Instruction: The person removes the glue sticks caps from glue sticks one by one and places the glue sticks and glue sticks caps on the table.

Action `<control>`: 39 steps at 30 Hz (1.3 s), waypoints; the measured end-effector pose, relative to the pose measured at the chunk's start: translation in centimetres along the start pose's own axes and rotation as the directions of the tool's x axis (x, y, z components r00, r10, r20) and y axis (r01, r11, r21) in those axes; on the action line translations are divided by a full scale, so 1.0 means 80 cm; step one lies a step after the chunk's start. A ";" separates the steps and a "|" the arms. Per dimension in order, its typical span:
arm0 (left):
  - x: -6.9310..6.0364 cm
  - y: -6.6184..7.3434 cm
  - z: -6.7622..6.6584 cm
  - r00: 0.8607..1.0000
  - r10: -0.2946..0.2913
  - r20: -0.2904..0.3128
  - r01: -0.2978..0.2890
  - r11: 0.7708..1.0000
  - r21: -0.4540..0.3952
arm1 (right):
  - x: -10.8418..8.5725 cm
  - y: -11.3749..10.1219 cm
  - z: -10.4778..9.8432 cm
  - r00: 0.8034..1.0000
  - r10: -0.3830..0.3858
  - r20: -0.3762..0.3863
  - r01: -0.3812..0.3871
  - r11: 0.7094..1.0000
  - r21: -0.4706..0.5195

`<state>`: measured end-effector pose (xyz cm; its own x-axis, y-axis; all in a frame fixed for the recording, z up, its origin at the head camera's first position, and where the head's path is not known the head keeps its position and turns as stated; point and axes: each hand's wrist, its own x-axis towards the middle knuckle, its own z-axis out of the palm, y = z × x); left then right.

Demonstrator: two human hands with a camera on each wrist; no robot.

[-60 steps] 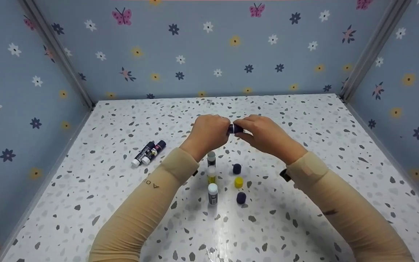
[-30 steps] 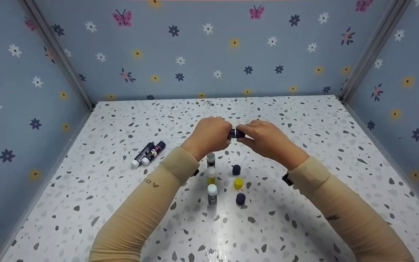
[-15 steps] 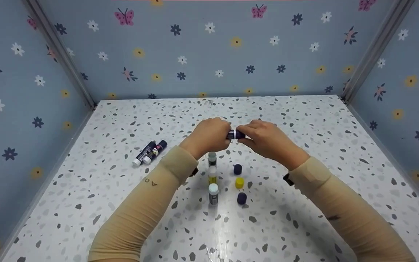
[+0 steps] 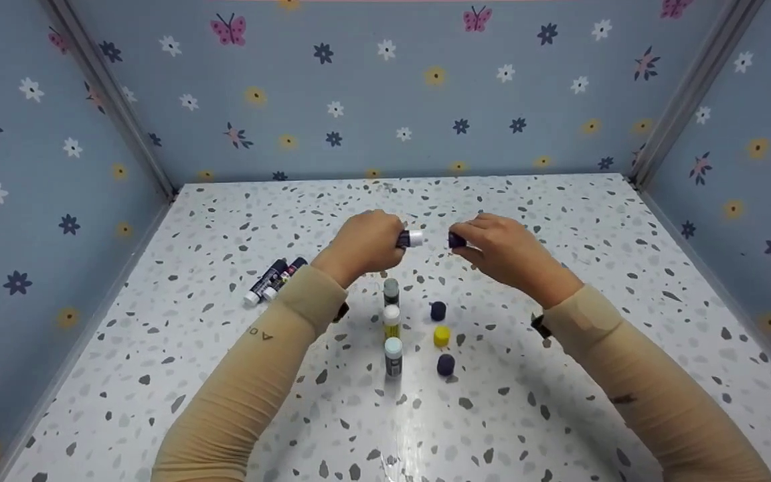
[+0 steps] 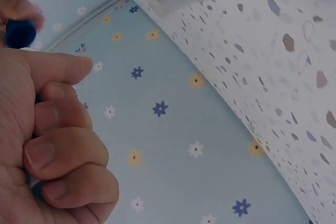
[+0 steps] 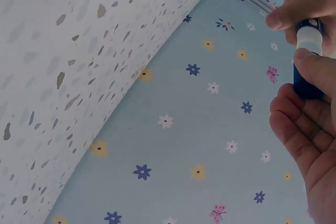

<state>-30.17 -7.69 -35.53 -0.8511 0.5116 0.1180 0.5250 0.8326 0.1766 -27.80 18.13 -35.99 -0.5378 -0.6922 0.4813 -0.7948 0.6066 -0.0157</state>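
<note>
My left hand (image 4: 367,242) grips a dark glue stick (image 4: 414,238), its white uncapped end pointing right. In the left wrist view the fingers of the left hand (image 5: 58,135) curl around it, hiding most of the barrel. Just across a small gap, my right hand (image 4: 506,251) pinches a dark blue cap (image 4: 456,239) between thumb and fingers. In the right wrist view this blue cap (image 6: 307,80) sits between the thumb and fingers of the right hand (image 6: 310,124), in line with the stick's white end. Both hands are raised over the table.
Three uncapped glue sticks (image 4: 393,361) stand upright in a column below the hands. Right of them stand a yellow cap (image 4: 442,336) and two dark caps (image 4: 446,365). Two capped glue sticks (image 4: 265,282) lie at left, one partly behind the left sleeve. Flowered walls (image 4: 385,87) enclose the speckled table (image 4: 526,428).
The cap has come off the glue stick, baring its white end. My left hand has shifted left with the stick, and my right hand right with the cap.
</note>
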 end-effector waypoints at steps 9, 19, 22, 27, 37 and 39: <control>-0.009 -0.021 0.006 0.999 -0.044 -0.011 0.044 0.999 0.014 | -0.006 0.010 0.001 0.998 0.048 0.033 -0.048 0.999 0.013; -0.008 -0.030 0.010 0.995 -0.092 -0.047 0.087 0.992 -0.093 | -0.002 0.010 0.008 0.989 0.119 0.086 -0.119 0.993 -0.002; -0.008 -0.030 0.011 0.992 -0.123 -0.033 0.116 0.977 -0.178 | 0.001 0.009 0.011 0.983 0.135 0.128 -0.134 0.991 -0.017; -0.009 -0.033 0.014 0.988 -0.157 -0.012 0.144 0.932 -0.332 | 0.008 0.007 0.019 0.969 0.157 0.192 -0.156 0.988 -0.022; -0.014 -0.041 0.023 0.993 -0.122 -0.005 0.098 0.824 -0.559 | 0.011 0.008 0.042 0.957 0.155 0.247 -0.167 0.986 0.027; -0.015 -0.041 0.024 0.992 -0.122 -0.005 0.097 0.812 -0.575 | 0.012 0.009 0.048 0.957 0.141 0.254 -0.154 0.988 0.030</control>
<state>-30.90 -10.66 -38.10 -0.9088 0.4048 0.1007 0.3484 0.6038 0.7170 -29.98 16.42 -38.92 -0.6983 -0.6760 0.2352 -0.7108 0.6938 -0.1163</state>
